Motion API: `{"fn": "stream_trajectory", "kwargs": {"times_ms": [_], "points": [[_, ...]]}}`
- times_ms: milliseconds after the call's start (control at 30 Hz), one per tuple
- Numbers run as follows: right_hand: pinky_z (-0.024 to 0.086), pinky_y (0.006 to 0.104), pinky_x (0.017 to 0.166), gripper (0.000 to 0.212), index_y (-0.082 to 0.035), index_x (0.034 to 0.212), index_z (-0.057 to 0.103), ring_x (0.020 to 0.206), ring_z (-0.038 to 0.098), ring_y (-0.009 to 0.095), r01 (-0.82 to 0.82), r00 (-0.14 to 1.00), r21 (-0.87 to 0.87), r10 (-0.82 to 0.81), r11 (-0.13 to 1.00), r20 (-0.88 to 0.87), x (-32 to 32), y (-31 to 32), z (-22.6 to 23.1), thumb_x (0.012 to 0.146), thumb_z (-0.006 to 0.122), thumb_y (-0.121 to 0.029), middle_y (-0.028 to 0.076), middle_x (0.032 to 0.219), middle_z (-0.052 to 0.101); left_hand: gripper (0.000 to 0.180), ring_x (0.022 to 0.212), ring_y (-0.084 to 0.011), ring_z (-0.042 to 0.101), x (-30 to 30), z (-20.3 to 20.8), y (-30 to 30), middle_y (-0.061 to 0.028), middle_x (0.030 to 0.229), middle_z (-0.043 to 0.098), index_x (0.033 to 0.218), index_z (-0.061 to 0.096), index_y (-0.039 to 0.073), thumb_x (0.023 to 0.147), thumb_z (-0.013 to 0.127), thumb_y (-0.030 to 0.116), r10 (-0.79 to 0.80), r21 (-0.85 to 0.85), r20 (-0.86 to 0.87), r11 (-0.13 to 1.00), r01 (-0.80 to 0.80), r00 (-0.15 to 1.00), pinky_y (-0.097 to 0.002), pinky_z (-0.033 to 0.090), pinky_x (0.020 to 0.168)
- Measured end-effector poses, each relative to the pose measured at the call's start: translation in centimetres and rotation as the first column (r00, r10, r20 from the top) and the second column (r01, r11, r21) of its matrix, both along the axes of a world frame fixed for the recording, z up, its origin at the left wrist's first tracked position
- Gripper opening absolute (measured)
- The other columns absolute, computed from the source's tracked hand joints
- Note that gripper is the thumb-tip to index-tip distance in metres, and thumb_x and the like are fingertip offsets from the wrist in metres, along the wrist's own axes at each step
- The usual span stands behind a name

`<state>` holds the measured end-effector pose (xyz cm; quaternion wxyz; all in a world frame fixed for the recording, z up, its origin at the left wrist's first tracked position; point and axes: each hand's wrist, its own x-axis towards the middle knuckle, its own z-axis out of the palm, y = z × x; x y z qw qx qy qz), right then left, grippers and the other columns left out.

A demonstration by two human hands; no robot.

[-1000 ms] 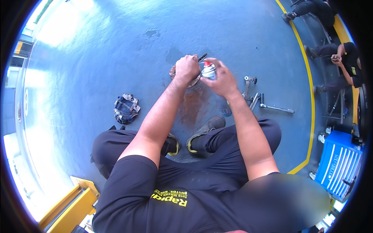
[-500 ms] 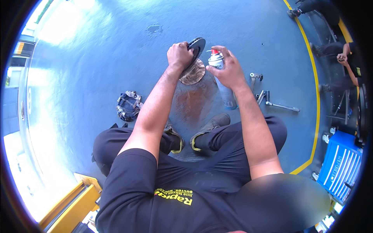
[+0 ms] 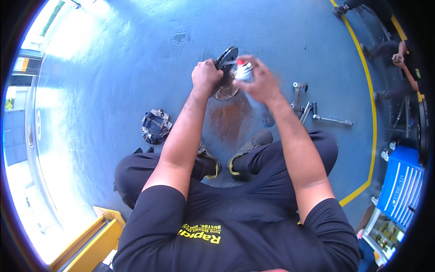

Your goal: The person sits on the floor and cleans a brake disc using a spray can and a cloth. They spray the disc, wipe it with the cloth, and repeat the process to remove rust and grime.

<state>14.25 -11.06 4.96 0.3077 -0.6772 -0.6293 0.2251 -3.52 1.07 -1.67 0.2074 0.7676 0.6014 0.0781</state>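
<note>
My left hand (image 3: pixel 206 76) is closed on the edge of a dark brake disc (image 3: pixel 228 55), which is held up tilted, nearly edge-on. In my right hand (image 3: pixel 260 85) is a white spray can (image 3: pixel 244 73) with a red nozzle; the forefinger lies on top. The can's nozzle points at the disc's face from close by, and a pale streak runs between them. Motion blurs the can, and its lower part is partly covered by my hand and wrist. Below the disc, a mottled brown round piece (image 3: pixel 225 92) lies on the floor, partly hidden by it.
A bunched patterned cloth (image 3: pixel 155 127) lies left of my legs. To the right are a ratchet (image 3: pixel 333 119) and other metal tools (image 3: pixel 297 96). Rust-brown stains mark the blue floor (image 3: pixel 136 68). Beyond a yellow line stand a blue tool chest (image 3: pixel 401 183) and another person's hands (image 3: pixel 398 60) show.
My right hand has brought the spray can left, closer to the brake disc, and tipped its nozzle toward it. My left hand still holds the disc in nearly the same place.
</note>
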Motion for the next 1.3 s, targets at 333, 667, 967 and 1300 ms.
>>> {"fn": "stream_trajectory", "kwargs": {"times_ms": [333,667,967,1300], "points": [[0.058,0.0487,0.103,0.068,-0.019,0.144,0.059,0.122,0.069,0.038,0.006,0.993,0.01,-0.005,1.0,-0.121,-0.2,-0.4,-0.4,0.084,0.089,-0.029,0.018,0.128,0.068,0.037,0.11,-0.0372,0.078,0.4,1.0,0.8,-0.0199,0.112,0.081,0.116,0.08,0.009,0.086,0.077,0.03,-0.107,-0.098,-0.106,0.991,0.096,0.989,-0.0481,0.063,0.098],[0.057,0.0465,0.103,0.068,-0.016,0.143,0.06,0.115,0.072,0.036,0.111,0.983,-0.044,-0.116,0.993,-0.142,2.0,-0.1,0.2,0.083,0.091,-0.028,0.018,0.124,0.071,0.038,0.11,-0.0364,0.078,1.3,0.5,0.6,-0.0195,0.111,0.082,0.113,0.082,0.008,0.083,0.081,0.031,-0.171,-0.118,-0.003,0.978,0.17,0.985,-0.0474,0.063,0.098],[0.058,0.0429,0.099,0.067,-0.015,0.143,0.06,0.114,0.072,0.028,0.011,0.994,-0.131,-0.024,0.991,-0.102,1.5,-0.5,1.3,0.084,0.091,-0.023,0.015,0.124,0.074,0.038,0.106,-0.0356,0.08,1.9,0.9,-0.3,-0.0195,0.108,0.082,0.106,0.083,0.005,0.082,0.084,0.035,-0.188,-0.087,-0.003,0.978,0.188,0.982,-0.0466,0.064,0.097],[0.056,0.0505,0.107,0.069,-0.021,0.145,0.06,0.125,0.07,0.04,-0.003,1.0,-0.151,-0.002,0.989,-0.029,2.2,-0.2,0.1,0.084,0.088,-0.033,0.019,0.132,0.07,0.055,0.107,-0.0342,0.08,2.3,1.9,-0.2,-0.0184,0.111,0.083,0.113,0.084,0.007,0.077,0.09,0.048,-0.271,-0.282,-0.098,0.93,0.234,0.958,-0.0455,0.064,0.096]]}}
